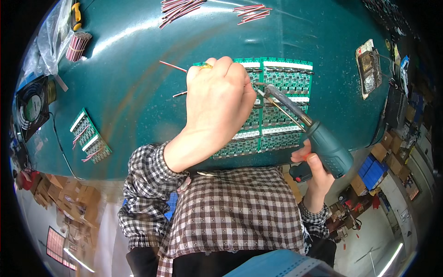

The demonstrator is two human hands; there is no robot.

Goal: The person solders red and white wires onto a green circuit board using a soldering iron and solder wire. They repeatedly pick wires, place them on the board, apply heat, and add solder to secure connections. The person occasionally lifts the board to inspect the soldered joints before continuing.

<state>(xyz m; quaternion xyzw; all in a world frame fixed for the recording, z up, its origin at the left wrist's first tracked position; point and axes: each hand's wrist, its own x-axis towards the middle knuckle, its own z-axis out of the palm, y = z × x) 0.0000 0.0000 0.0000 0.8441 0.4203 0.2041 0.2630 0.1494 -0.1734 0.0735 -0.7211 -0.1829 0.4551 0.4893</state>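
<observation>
Circuit boards [281,111], green ones joined in a panel of several rows, lie flat on the teal table [129,92], right in front of the person and partly hidden under the left hand [219,104]. That hand is curled into a loose fist over the panel's left half, a ring on one finger, and pinches a thin red wire [173,66] that sticks out to the left beyond the knuckles (the fingertips themselves are hidden, so exactly how they grip it cannot be told). A second dark lead pokes out lower, just beside the hand.

From the right comes a soldering iron [318,138] with a green handle, its long metal tip slanting up and left to end over the panel's middle, close to the left hand's fingers. The right hand [314,168] is wrapped around the handle's lower end, off the table's near edge, thumb on top.

Well to the left lies a smaller board piece [90,136] with wires attached. Bundles of red wires [251,14] rest at the far edge, and a small fan [32,108] sits at the left end.
</observation>
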